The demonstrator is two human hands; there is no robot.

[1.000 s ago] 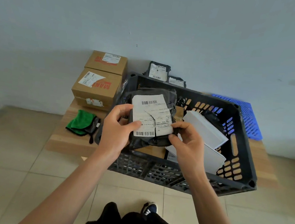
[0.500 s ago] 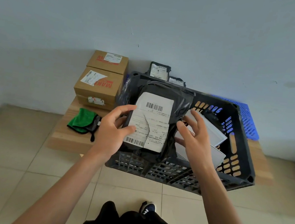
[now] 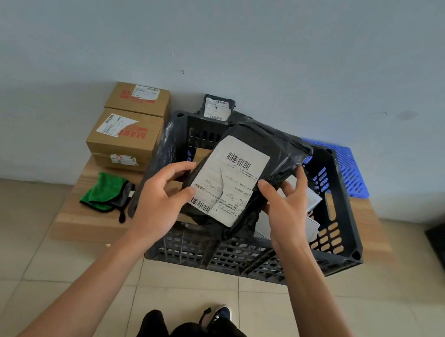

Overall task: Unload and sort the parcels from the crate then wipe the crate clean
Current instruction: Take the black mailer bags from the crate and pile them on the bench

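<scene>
Both hands on the black poly mailer (image 3: pixel 244 182), held above the crate (image 3: pixel 333 208) with the label facing me. Left hand (image 3: pixel 160 203) pinches the lower-left edge, thumb on the label corner. Right hand (image 3: pixel 285 203) cups the right side, fingers curled behind it.

Handling guess: light, soft contents, slick film, and it sags at the bottom. Best held at the edges or under the bulk, not by the loose flap up top.

Versus half a second ago: the mailer is higher and tilted further right, and my right hand has gone from splayed beside it to wrapped round it.

Still in the crate: white flat parcels (image 3: pixel 311 203). Already out: two cardboard boxes (image 3: pixel 125 138) stacked on the desk (image 3: pixel 90 222) at left, and another black mailer (image 3: pixel 217 108) behind the crate against the wall. Green cloth (image 3: pixel 102 192) sits on the desk beside the crate, unused.
</scene>
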